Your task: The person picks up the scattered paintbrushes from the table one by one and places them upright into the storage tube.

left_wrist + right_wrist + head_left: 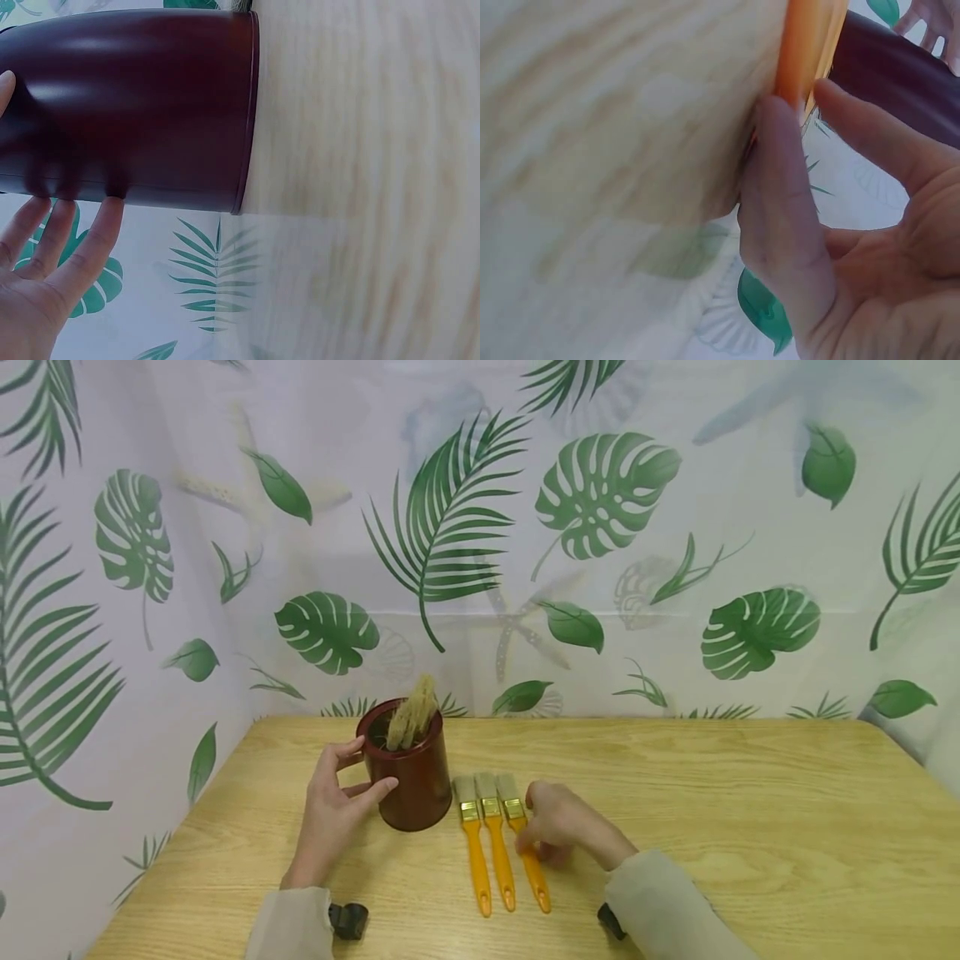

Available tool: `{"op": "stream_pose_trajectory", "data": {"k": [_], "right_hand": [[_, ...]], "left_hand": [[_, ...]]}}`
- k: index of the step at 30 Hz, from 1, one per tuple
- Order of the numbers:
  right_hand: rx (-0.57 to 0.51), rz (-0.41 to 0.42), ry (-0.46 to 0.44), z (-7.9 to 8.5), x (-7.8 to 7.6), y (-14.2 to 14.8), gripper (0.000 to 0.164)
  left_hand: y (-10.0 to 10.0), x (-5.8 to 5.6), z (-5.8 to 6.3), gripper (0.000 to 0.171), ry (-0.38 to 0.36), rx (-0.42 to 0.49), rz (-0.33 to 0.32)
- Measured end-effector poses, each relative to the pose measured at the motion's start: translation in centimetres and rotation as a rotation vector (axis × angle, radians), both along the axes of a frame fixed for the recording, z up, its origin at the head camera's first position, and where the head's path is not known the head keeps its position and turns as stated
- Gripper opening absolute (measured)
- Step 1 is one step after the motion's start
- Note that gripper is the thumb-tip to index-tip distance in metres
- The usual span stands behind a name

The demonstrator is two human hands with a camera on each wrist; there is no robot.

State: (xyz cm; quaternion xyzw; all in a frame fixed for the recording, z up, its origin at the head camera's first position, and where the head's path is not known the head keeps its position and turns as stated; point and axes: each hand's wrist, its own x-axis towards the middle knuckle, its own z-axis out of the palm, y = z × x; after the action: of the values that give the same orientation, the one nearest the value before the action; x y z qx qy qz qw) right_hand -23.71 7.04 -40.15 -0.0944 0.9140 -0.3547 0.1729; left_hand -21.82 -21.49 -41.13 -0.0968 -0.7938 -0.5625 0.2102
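Note:
A dark red can [414, 785] stands upright on the table. Straw-coloured bristly bundles [412, 718] stick up out of its mouth; their lower ends are hidden inside. My left hand [337, 806] holds the can from the left, thumb on the near side and fingertips against the wall [127, 112]. To the can's right, three paintbrushes lie side by side, bristles away from me: a left one [477, 856], a middle one [498, 852] and a right one [537, 881]. My right hand [558, 822] pinches the right brush's orange handle [806, 52] between thumb and fingers.
The light wood table [750, 827] stretches wide to the right of the brushes. A white curtain with green leaf prints [465, 527] hangs behind its far edge and along the left. Dark straps [348, 921] sit at both wrists.

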Motion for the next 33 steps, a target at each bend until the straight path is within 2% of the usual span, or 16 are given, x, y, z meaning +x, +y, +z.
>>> {"op": "stream_pose_trajectory", "data": {"k": [8,13,17,23,29,33], "right_hand": [[0.032,0.042,0.047,0.0,-0.2,-0.1,0.027],[0.032,0.052,0.027,0.0,-0.3,-0.1,0.03],[-0.008,0.055,0.008,-0.2,-0.3,0.3,0.029],[-0.197,0.062,0.052,-0.2,-0.6,1.5,0.019],[-0.469,0.008,-0.077,0.5,-1.4,2.2,0.015],[-0.568,-0.04,-0.094,0.7,-1.5,2.3,0.016]], "left_hand": [[0.0,-0.1,0.2,0.053,0.009,-0.014,0.003],[0.0,-0.1,0.2,0.054,0.01,-0.016,0.004],[0.0,-0.1,0.1,0.054,0.01,-0.024,0.002],[0.0,0.0,-0.1,0.053,0.007,-0.023,0.0],[0.0,0.0,-0.1,0.053,0.005,-0.025,0.006],[0.0,0.0,-0.2,0.054,0.003,-0.024,0.004]]}}
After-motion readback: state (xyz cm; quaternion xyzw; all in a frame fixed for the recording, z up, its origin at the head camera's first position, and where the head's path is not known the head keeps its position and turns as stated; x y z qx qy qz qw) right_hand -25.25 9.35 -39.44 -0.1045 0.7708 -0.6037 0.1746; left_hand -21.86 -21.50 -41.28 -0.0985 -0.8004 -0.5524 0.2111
